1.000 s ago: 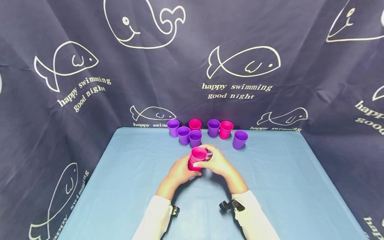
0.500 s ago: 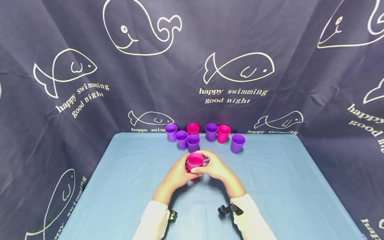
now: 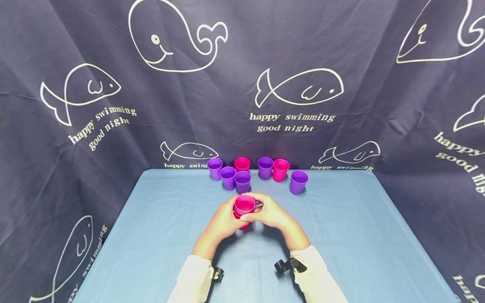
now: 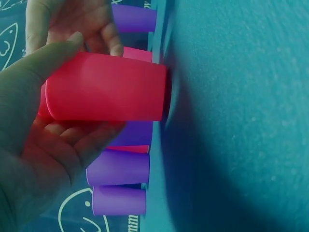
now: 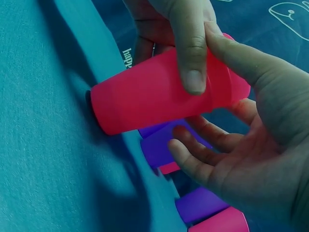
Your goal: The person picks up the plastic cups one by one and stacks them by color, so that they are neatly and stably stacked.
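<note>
Both hands hold a small stack of nested pink plastic cups [image 3: 244,204], upright with the mouths upward, over the middle of the table. My left hand [image 3: 223,219] wraps round the outer cup [image 4: 108,89], its thumb along the side and fingers behind. My right hand [image 3: 268,211] grips the upper cup near its rim, thumb on the near side. In the right wrist view several of the right hand's fingers [image 5: 198,159] stand loose from the wall. The stack's base [image 5: 99,113] is close over the blue cloth.
Behind the stack stand several purple cups [image 3: 243,182] and pink cups [image 3: 281,170], all upright near the table's back edge. One purple cup [image 3: 298,182] stands apart at the right. A dark printed curtain [image 3: 204,105] rises behind the blue table [image 3: 333,227].
The stack and both hands have come slightly nearer and left. More of the stack's bottom now shows below my left hand. The head view has tilted slightly upward; the other cups stay put.
</note>
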A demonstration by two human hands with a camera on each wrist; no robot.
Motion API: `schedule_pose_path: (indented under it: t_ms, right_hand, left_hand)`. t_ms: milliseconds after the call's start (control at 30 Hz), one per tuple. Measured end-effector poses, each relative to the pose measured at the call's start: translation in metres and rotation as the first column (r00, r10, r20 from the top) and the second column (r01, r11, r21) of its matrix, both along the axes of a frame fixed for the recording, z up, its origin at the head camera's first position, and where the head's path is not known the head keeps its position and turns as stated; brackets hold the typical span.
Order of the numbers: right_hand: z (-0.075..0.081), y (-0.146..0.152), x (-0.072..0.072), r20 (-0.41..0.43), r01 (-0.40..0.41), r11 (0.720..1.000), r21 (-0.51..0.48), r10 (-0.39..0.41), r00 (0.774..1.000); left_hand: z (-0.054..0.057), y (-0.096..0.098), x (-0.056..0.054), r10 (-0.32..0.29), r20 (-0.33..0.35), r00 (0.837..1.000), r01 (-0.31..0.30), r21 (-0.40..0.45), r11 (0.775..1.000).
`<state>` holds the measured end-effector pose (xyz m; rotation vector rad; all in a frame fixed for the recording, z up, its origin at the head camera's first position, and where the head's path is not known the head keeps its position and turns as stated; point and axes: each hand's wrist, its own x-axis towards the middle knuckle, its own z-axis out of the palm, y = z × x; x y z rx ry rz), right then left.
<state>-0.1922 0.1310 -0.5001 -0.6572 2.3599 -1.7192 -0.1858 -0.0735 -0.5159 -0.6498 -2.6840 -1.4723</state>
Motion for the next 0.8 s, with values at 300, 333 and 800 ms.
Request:
schedule_pose_path:
  t_ms: [300,333,800]
  right_hand:
    - [0.001,0.015,-0.002,0.004,-0.156,0.986,0.050,0.156,0.988]
    - [0.000,0.016,-0.002,0.003,-0.176,0.983,0.044,0.176,0.984]
    - [-0.004,0.018,-0.006,-0.037,-0.130,0.988,0.081,0.133,0.990]
  left_hand:
    - [0.003,-0.004,0.000,-0.023,0.056,0.998,0.023,0.012,1.000]
    - [0.003,-0.005,0.001,-0.026,0.061,0.998,0.025,0.015,1.000]
    - [0.004,-0.011,-0.002,-0.065,0.090,0.994,0.065,0.003,0.998]
